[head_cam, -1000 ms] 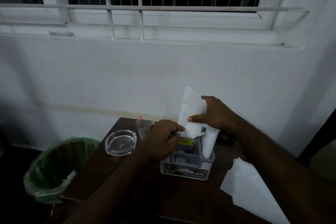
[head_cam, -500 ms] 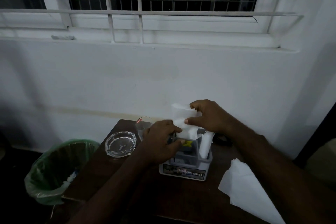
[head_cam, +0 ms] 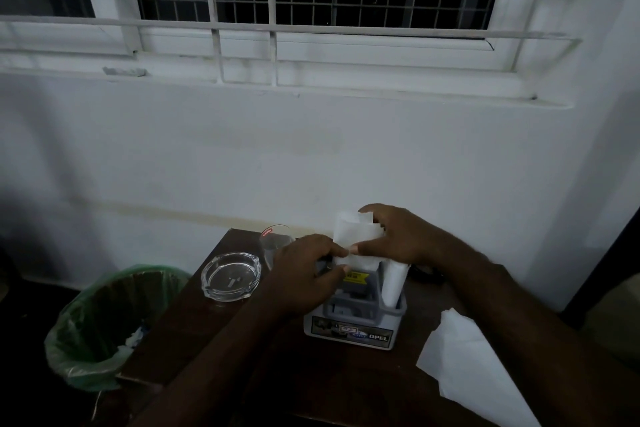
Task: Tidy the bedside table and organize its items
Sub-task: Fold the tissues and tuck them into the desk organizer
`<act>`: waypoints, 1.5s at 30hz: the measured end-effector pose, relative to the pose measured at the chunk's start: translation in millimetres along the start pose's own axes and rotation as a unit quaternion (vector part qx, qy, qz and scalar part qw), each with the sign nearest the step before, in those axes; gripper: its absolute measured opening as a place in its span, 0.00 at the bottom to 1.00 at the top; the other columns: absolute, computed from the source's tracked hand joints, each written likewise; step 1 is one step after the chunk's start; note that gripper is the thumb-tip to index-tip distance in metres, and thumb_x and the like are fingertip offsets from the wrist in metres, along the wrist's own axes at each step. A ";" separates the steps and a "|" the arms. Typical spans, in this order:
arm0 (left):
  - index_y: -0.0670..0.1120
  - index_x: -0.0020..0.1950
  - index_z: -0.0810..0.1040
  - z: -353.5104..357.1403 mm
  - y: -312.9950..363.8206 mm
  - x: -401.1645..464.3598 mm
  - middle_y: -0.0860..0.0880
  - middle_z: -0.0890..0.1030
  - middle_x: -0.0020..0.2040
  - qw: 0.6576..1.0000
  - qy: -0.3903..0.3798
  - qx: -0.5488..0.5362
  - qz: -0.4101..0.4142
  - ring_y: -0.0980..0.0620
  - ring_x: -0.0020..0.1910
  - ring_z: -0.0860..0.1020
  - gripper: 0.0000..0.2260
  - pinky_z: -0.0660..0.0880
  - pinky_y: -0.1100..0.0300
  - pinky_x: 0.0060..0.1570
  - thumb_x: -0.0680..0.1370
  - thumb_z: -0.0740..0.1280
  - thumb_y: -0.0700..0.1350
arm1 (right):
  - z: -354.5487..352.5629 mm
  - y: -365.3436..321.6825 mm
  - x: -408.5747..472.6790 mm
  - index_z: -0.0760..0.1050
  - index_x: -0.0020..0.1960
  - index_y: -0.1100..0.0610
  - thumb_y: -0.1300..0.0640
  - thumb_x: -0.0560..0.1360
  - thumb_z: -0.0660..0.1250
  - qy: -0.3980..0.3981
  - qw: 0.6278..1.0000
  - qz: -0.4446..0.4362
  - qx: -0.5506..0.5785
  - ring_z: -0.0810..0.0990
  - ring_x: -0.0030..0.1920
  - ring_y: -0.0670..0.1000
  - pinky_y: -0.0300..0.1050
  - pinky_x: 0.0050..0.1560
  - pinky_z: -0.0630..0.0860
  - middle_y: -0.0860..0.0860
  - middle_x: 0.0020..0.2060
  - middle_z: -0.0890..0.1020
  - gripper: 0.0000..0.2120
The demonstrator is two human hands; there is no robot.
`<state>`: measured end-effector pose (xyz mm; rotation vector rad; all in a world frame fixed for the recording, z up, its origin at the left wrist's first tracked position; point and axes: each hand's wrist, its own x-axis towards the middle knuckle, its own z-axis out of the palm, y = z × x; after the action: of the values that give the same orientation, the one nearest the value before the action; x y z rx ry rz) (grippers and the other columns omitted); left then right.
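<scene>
Broadly, the dark wooden bench [head_cam: 284, 378] stands against the white wall below a barred window, with a green-lined waste bin [head_cam: 104, 326] on the floor just beside its left edge; on the bench sit a loose white paper sheet [head_cam: 474, 371] at the near right, a grey organiser [head_cam: 356, 319] marked OPEL near the middle, a glass ashtray [head_cam: 231, 276] to its left, and a clear tumbler [head_cam: 275, 243] behind the ashtray; both hands meet over the top of the organiser, where a folded white paper [head_cam: 353, 239] stands upright, its long axis roughly vertical and its lower end down in the organiser's rear slot; the right hand [head_cam: 398, 236] cups the paper from the right and back, thumb and fingers pinching its upper part; the left hand [head_cam: 304, 274] closes from the left, its fingers [head_cam: 337, 251] pressed on the paper's lower left edge; a second rolled paper [head_cam: 394, 284] stands in the right-hand slot; the paper lies straight below the right fingers, so I judge the coming move is a downward push along that axis, the right hand being the nearer and better placed.
</scene>
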<state>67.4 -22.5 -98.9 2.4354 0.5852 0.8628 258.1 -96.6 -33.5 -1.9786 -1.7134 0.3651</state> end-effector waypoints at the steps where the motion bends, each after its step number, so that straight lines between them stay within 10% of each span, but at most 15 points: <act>1: 0.52 0.56 0.80 -0.4 -2.2 0.0 0.56 0.80 0.52 1.000 -0.011 0.017 -0.008 0.57 0.54 0.75 0.21 0.73 0.47 0.58 0.72 0.62 0.62 | -3.6 -2.8 -0.9 0.74 0.63 0.50 0.47 0.68 0.77 0.004 1.000 0.007 -0.007 0.78 0.53 0.49 0.44 0.54 0.76 0.48 0.54 0.79 0.26; 12: 0.55 0.58 0.78 -0.7 -8.8 4.1 0.60 0.76 0.52 0.990 -0.080 0.112 -0.018 0.50 0.63 0.72 0.26 0.66 0.41 0.64 0.69 0.58 0.70 | -3.5 1.2 -3.9 0.67 0.71 0.55 0.51 0.71 0.74 -0.032 0.987 0.064 -0.146 0.73 0.64 0.51 0.44 0.61 0.70 0.52 0.67 0.74 0.32; 19: 0.46 0.62 0.80 -7.5 11.4 1.5 0.41 0.77 0.66 0.989 -0.077 0.122 -0.010 0.43 0.67 0.72 0.37 0.67 0.47 0.69 0.65 0.57 0.70 | -27.1 -7.2 -24.2 0.69 0.70 0.53 0.46 0.68 0.76 -0.008 0.997 0.046 -0.058 0.76 0.51 0.47 0.38 0.53 0.71 0.48 0.53 0.78 0.34; 23: 0.46 0.56 0.82 -6.8 50.0 -8.0 0.43 0.79 0.63 0.979 0.132 0.109 0.112 0.45 0.63 0.77 0.20 0.72 0.49 0.62 0.73 0.67 0.58 | -80.1 1.0 -58.8 0.75 0.61 0.51 0.47 0.71 0.74 0.164 0.984 0.054 0.041 0.79 0.45 0.46 0.40 0.45 0.76 0.48 0.46 0.82 0.21; 27: 0.48 0.51 0.80 14.9 119.0 -42.1 0.53 0.80 0.49 0.974 0.023 0.030 0.225 0.54 0.49 0.78 0.07 0.73 0.55 0.49 0.77 0.66 0.50 | -96.0 54.7 -117.2 0.80 0.47 0.54 0.54 0.71 0.74 0.237 0.963 0.124 0.017 0.78 0.38 0.45 0.34 0.39 0.71 0.47 0.38 0.81 0.07; 33: 0.48 0.55 0.80 113.5 98.2 -68.8 0.52 0.80 0.55 0.981 -0.081 0.014 0.175 0.55 0.56 0.76 0.10 0.70 0.62 0.58 0.77 0.67 0.49 | -57.9 126.7 -173.0 0.78 0.32 0.52 0.49 0.66 0.78 0.073 0.946 0.310 -0.056 0.81 0.45 0.50 0.39 0.43 0.73 0.50 0.39 0.82 0.11; 38: 0.47 0.57 0.79 146.7 86.3 -75.5 0.51 0.78 0.56 0.995 -0.024 0.001 0.094 0.54 0.57 0.74 0.16 0.69 0.60 0.60 0.75 0.65 0.54 | -52.9 122.6 -183.8 0.80 0.46 0.62 0.39 0.68 0.73 0.027 0.913 0.400 0.078 0.78 0.34 0.50 0.39 0.31 0.70 0.54 0.38 0.83 0.25; 45: 0.50 0.57 0.76 152.5 83.4 -76.6 0.53 0.75 0.57 0.997 -0.029 0.022 0.067 0.55 0.57 0.72 0.17 0.66 0.63 0.57 0.74 0.63 0.58 | -42.6 122.0 -172.4 0.77 0.52 0.59 0.54 0.66 0.80 -0.006 0.912 0.385 0.145 0.79 0.33 0.49 0.38 0.28 0.73 0.57 0.41 0.82 0.20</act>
<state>134.0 -175.0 -190.5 2.5542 0.4284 0.8359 352.6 -284.0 -81.8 -2.3288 -0.7411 0.8393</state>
